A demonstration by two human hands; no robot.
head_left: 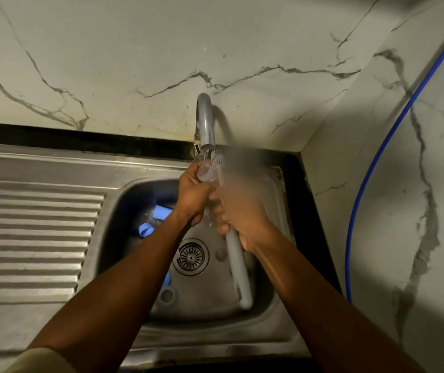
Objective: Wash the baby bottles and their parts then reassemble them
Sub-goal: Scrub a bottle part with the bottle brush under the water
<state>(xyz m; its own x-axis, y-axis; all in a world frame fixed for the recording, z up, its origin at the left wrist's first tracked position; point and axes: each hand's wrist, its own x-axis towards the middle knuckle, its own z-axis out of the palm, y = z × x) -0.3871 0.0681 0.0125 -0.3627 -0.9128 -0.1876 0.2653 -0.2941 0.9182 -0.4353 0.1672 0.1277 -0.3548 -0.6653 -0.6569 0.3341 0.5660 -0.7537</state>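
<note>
Baby bottle [206, 173], clear, is held over the steel sink [113, 200], right under the curved tap [205, 119], with water running onto its upper end. The long white brush [238, 265] slants down across the basin, its bristled head beside the bottle. The right hand [242, 214], blurred, is curled round the brush handle. The left hand [192, 195] is wrapped round the bottle. Blue parts [146, 228] lie in the basin's left side.

A domestic kitchen is indicated by a stainless steel sink [113, 211] formed with a ribbed drainboard [35, 232] and a drain strainer [190, 256], by a curved tap [204, 119] mounted behind the basin, and by marble-patterned wall cladding [134, 63] fitted above it.
</note>
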